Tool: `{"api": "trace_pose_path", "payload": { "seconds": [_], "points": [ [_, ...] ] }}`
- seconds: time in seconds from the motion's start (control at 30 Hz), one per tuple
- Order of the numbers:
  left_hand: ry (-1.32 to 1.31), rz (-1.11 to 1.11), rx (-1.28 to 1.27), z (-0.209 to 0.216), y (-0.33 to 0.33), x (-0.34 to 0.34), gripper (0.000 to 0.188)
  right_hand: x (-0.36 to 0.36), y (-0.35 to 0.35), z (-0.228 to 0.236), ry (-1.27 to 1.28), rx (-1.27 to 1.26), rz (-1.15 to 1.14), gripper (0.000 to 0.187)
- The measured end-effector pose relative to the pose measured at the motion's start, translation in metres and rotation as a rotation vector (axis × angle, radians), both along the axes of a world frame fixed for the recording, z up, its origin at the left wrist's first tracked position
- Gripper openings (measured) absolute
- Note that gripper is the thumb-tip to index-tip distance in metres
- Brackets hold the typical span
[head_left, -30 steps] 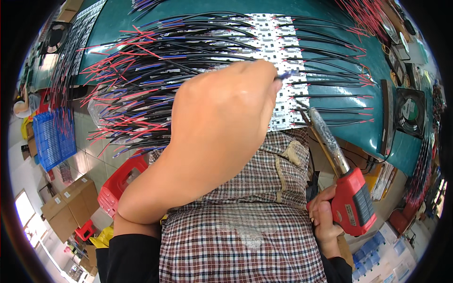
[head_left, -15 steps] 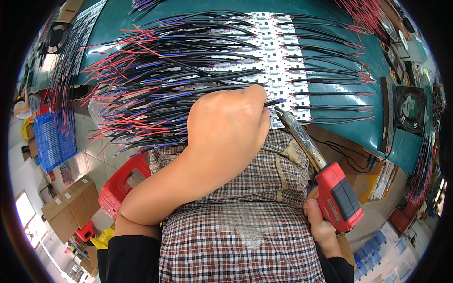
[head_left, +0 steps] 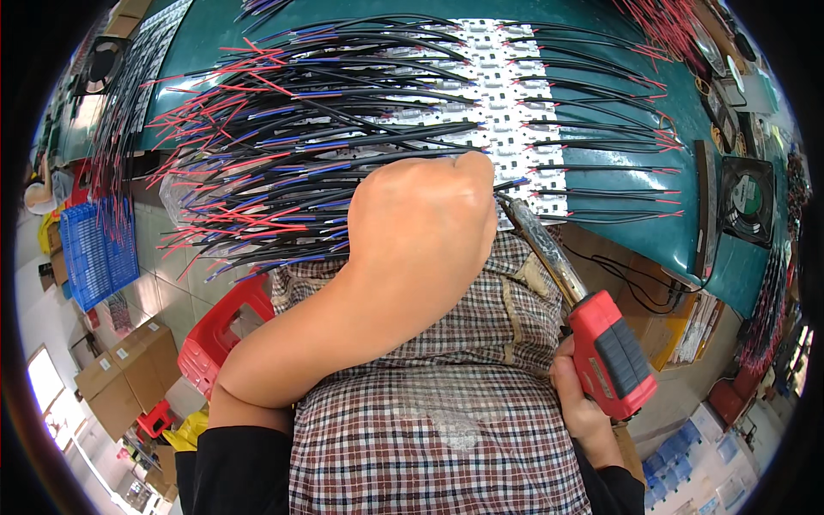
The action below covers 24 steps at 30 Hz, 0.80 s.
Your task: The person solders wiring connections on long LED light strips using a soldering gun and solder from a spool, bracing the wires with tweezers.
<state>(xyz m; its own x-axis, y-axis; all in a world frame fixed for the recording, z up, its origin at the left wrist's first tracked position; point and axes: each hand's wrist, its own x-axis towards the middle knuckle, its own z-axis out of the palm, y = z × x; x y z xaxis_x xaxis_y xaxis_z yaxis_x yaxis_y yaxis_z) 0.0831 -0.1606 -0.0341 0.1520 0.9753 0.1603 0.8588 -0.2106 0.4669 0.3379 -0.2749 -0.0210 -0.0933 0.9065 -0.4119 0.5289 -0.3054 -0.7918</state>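
Observation:
My left hand (head_left: 425,227) is closed, knuckles up, over the near end of a panel of white circuit boards (head_left: 549,154). It pinches a black wire (head_left: 510,185) whose blue-tipped end sticks out past the fingers; the fingertips are mostly hidden. My right hand (head_left: 579,399) grips a red and black soldering gun (head_left: 611,356). Its long metal barrel slants up and left, and the tip sits beside my left fingers, close to the boards. Whether the tip touches the wire cannot be seen. Rows of black wires (head_left: 326,129) with red and blue ends fan out left of the panel.
The panel lies on a green table (head_left: 618,180). A small black fan (head_left: 745,199) stands at the right edge. More wired boards (head_left: 142,77) lie far left. Below are a blue crate (head_left: 99,253), a red stool (head_left: 215,335), cardboard boxes (head_left: 129,378) and a dark cord (head_left: 618,270).
My left hand has shifted slightly right with the wire. The soldering gun has moved a little left and up, its tip staying close to the left fingers.

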Motion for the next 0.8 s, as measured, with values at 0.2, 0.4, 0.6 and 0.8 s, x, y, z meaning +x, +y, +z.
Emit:
{"api": "trace_pose_path", "payload": {
  "seconds": [0.2,0.4,0.6,0.8],
  "points": [
    [0.008,0.000,-0.010,0.002,0.000,0.001,0.015,0.002,0.001,0.001,-0.019,0.040,0.051,0.025],
    [0.023,-0.002,-0.013,0.003,0.001,0.001,0.014,0.003,-0.003,0.008,-0.014,-0.028,-0.001,0.027],
    [0.023,-0.005,-0.015,0.002,0.003,0.000,0.013,0.011,-0.005,0.001,0.049,0.035,0.167,0.027],
    [0.020,-0.006,-0.039,0.004,0.005,0.000,0.012,-0.009,0.000,0.009,0.093,-0.028,-0.021,0.009]
  ]
}}
